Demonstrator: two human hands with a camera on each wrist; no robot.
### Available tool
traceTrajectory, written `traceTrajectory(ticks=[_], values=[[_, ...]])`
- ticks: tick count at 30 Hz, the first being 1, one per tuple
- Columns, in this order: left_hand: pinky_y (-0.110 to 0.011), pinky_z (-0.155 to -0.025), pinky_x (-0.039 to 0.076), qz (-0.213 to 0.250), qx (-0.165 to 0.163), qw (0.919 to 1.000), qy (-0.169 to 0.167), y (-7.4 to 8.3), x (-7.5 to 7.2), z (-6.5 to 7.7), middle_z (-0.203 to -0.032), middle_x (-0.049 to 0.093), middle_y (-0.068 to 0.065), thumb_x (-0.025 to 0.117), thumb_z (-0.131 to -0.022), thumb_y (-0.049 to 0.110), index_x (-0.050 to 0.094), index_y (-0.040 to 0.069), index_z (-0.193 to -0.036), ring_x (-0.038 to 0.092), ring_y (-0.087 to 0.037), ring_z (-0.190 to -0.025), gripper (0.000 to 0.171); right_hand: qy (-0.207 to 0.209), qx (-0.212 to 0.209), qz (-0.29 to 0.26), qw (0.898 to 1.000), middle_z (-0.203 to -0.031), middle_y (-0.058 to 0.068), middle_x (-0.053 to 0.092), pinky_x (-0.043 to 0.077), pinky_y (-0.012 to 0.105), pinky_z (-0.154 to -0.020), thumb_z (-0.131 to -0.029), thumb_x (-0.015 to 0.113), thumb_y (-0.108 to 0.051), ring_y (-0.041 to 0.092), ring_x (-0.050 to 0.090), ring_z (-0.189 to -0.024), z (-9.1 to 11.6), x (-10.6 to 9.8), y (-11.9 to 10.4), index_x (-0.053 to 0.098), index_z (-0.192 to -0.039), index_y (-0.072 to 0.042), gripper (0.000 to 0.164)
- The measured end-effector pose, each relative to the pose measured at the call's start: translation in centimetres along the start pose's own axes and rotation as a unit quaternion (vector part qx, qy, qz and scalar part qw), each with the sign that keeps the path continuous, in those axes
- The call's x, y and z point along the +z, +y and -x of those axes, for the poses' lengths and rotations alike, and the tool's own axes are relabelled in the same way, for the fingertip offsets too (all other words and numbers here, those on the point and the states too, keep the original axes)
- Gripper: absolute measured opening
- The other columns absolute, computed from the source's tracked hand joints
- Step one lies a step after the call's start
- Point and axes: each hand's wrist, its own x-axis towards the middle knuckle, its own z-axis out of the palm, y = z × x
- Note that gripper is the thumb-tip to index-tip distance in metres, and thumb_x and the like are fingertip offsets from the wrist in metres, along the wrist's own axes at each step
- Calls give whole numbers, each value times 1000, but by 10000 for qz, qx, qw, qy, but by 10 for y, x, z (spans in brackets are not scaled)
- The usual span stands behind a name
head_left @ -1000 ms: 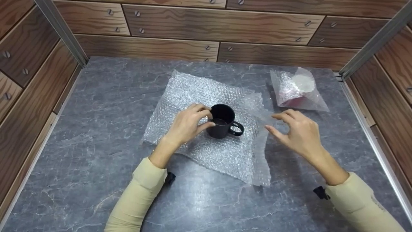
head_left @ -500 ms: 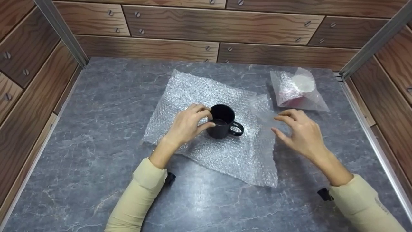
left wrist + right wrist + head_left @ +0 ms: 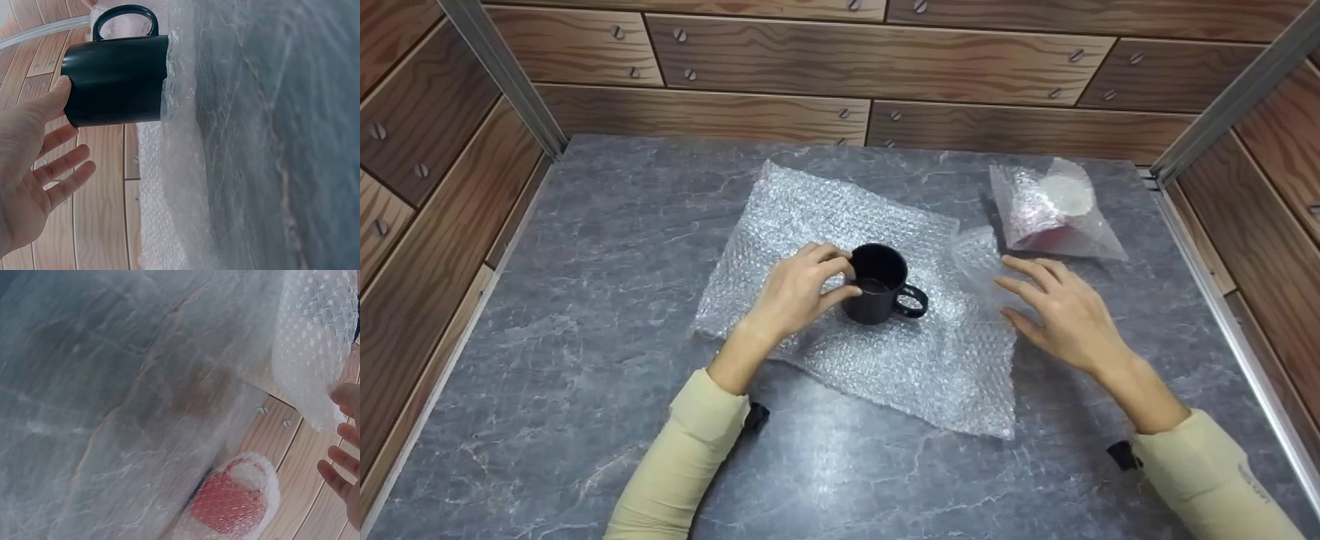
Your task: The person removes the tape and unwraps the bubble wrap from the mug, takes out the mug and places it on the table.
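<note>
A black mug [image 3: 876, 289] stands upright on a sheet of bubble wrap [image 3: 810, 210], its handle pointing right. My left hand [image 3: 799, 285] pinches the mug's left rim between thumb and forefinger; in the left wrist view the other fingers [image 3: 70, 183] hang free beside it. At the sheet's right side is my right hand [image 3: 1061, 315], its fingers loosely spread. In the right wrist view that thumb [image 3: 344, 395] lies right at the wrap's raised edge [image 3: 312, 354], with the remaining fingers apart from it.
Toward the back right lies a bubble-wrapped package [image 3: 1057, 206] with something red and white inside, close beyond the right hand. Wood-patterned panels [image 3: 877, 60] wall in the grey marbled table [image 3: 607, 247] at the back and both sides.
The right hand has shifted slightly right and its fingers have spread. The wrap's folded right edge has opened outward to the right. Left hand and mug have stayed in place.
</note>
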Motion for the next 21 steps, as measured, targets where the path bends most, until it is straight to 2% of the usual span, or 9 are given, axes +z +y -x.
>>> traceTrajectory(ticks=[6,11,21], values=[[-35,-84,64,85,14,10000,9,1,-1,0,-123,75,-7,77,-93,37,73,13,-104,70,-25,-105,26,-117,130,88,9998,-138,20,68,58,55,-96,-80,90,-19,43,65,-117,4,5,7,69,-136,-7,61],[-35,-80,64,61,-11,10000,3,1,-1,1,-123,75,-6,77,-93,38,73,14,-104,70,-25,-103,26,-332,333,130,9988,-136,22,67,60,54,-90,-79,91,-23,42,65,-116,9,10,14,66,-140,-7,68],[-33,-71,63,-62,-18,10000,12,0,-1,1,-125,75,-3,75,-94,41,73,16,-103,71,-24,-103,27,-584,606,144,9964,-125,24,66,59,51,-79,-78,91,-24,40,64,-101,17,18,26,64,-140,-3,71]])
